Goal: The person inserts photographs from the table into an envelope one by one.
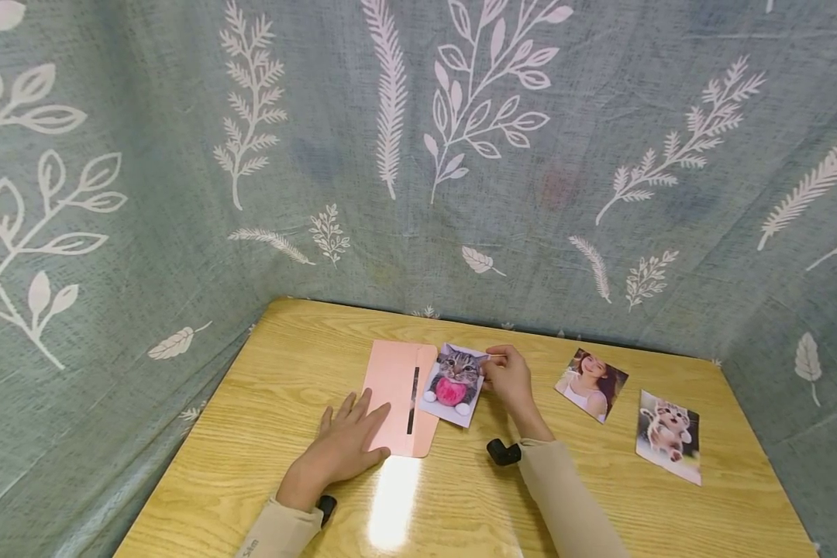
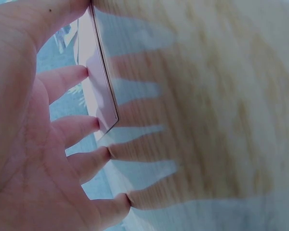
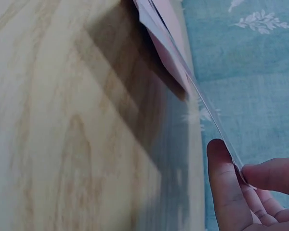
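A pink photo sleeve (image 1: 389, 372) with a dark slot along its right side lies on the wooden table. My left hand (image 1: 345, 438) rests over its lower left part with fingers spread; in the left wrist view, fingertips touch the sleeve (image 2: 97, 91) and the tabletop. My right hand (image 1: 509, 380) pinches the right edge of a photo (image 1: 453, 386) of a grey cat with a pink heart. That photo's left edge overlaps the sleeve's right side. Seen edge-on in the right wrist view, the photo (image 3: 209, 108) tilts above the table, held between thumb and fingers.
Right of my right hand lie a portrait photo (image 1: 591, 385) and a kitten photo (image 1: 668, 436), both flat on the table (image 1: 307, 341). A blue-grey curtain (image 1: 418, 256) with white leaf prints hangs behind the table and along its sides.
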